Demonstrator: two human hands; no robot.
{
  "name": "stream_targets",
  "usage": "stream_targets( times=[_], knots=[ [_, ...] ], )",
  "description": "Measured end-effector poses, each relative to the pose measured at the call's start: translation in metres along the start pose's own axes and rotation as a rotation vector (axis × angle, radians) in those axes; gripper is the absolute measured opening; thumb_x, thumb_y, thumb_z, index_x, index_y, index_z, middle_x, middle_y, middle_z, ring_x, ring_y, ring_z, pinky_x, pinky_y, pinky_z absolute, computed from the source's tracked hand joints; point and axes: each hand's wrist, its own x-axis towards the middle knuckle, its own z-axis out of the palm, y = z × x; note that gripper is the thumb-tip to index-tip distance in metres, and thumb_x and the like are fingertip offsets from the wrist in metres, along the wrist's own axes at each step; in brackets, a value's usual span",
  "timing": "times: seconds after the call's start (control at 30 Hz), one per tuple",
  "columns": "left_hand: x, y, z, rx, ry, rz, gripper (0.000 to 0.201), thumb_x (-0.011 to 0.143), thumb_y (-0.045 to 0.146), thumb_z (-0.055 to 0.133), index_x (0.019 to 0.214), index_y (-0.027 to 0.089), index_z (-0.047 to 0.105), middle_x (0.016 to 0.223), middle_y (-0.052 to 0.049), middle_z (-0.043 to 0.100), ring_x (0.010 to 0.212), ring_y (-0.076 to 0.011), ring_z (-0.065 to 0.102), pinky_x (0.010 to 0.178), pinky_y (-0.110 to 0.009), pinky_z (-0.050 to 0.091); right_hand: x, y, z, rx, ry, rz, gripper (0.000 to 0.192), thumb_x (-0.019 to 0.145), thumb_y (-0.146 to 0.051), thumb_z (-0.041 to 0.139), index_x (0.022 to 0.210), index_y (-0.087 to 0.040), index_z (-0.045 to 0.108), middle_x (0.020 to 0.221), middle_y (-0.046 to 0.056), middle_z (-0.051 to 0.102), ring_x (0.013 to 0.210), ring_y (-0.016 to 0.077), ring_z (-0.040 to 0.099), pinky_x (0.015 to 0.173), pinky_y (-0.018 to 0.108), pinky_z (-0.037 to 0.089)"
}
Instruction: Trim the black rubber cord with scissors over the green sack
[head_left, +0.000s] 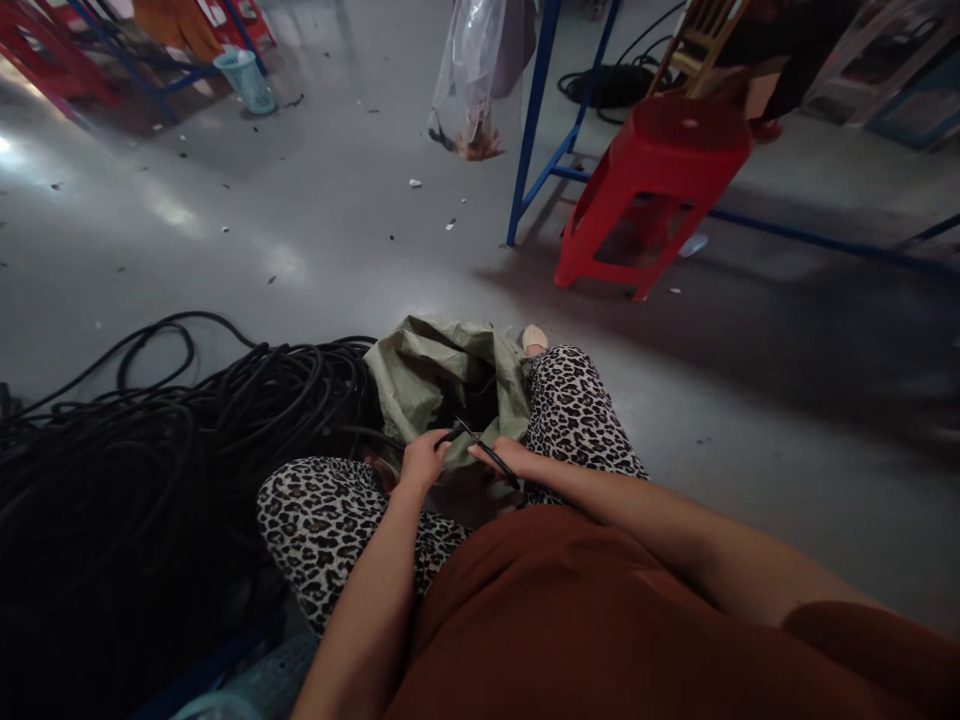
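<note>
Between my knees stands an open greenish woven sack (397,385) with dark pieces inside, too dim to make out singly. Over its near rim, my left hand (424,460) is closed on a black rubber cord (451,434), whose end points toward the sack's mouth. My right hand (510,458) grips a pair of scissors (495,457) with black handles. Their blades reach the cord's end close to my left fingers; whether they are spread or closed I cannot tell.
A large heap of black cord (247,410) lies on the floor at my left. Ahead stand a red plastic stool (686,135), a blue metal table frame (534,130) with a hanging plastic bag (476,80), and a light-blue basket (247,82). Scraps dot the grey floor.
</note>
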Motion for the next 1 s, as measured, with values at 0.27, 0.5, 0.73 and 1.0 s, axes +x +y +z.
stream_targets(
  times=[0.27,0.5,0.73,1.0],
  knots=[
    [0.0,-0.001,0.001,0.018,-0.018,-0.011,0.033,0.086,0.026,0.053,0.117,0.021,0.065,0.119,-0.006,0.066,0.11,-0.0202,0.06,0.095,-0.029,0.044,-0.013,-0.008,-0.005,-0.097,0.039,-0.015,0.055,0.087,-0.06,0.045,0.076,-0.013,0.071,0.056,0.007,0.064,0.072,0.0232,0.069,0.057,0.022,0.049],
    [0.001,-0.001,0.002,0.047,-0.046,-0.049,0.034,0.086,0.026,0.053,0.118,0.022,0.065,0.119,-0.006,0.066,0.111,-0.0202,0.059,0.095,-0.029,0.043,-0.02,-0.014,-0.009,-0.161,0.008,-0.002,0.056,0.09,-0.058,0.042,0.08,-0.012,0.072,0.061,0.009,0.067,0.07,0.0224,0.069,0.057,0.022,0.049],
    [0.0,-0.001,0.001,0.059,-0.059,-0.065,0.035,0.087,0.028,0.051,0.119,0.024,0.064,0.119,-0.006,0.066,0.111,-0.0206,0.059,0.095,-0.029,0.043,-0.012,-0.008,-0.004,-0.138,0.016,-0.006,0.055,0.089,-0.059,0.045,0.073,-0.012,0.07,0.052,0.007,0.061,0.065,0.0225,0.068,0.054,0.022,0.048],
    [0.0,-0.002,0.0,0.073,-0.054,-0.081,0.035,0.086,0.029,0.051,0.118,0.024,0.064,0.118,-0.006,0.067,0.109,-0.0222,0.06,0.093,-0.031,0.045,-0.001,0.001,0.002,-0.075,0.041,0.009,0.053,0.086,-0.059,0.049,0.064,-0.013,0.065,0.048,0.005,0.055,0.057,0.0197,0.064,0.048,0.02,0.045]
  ],
)
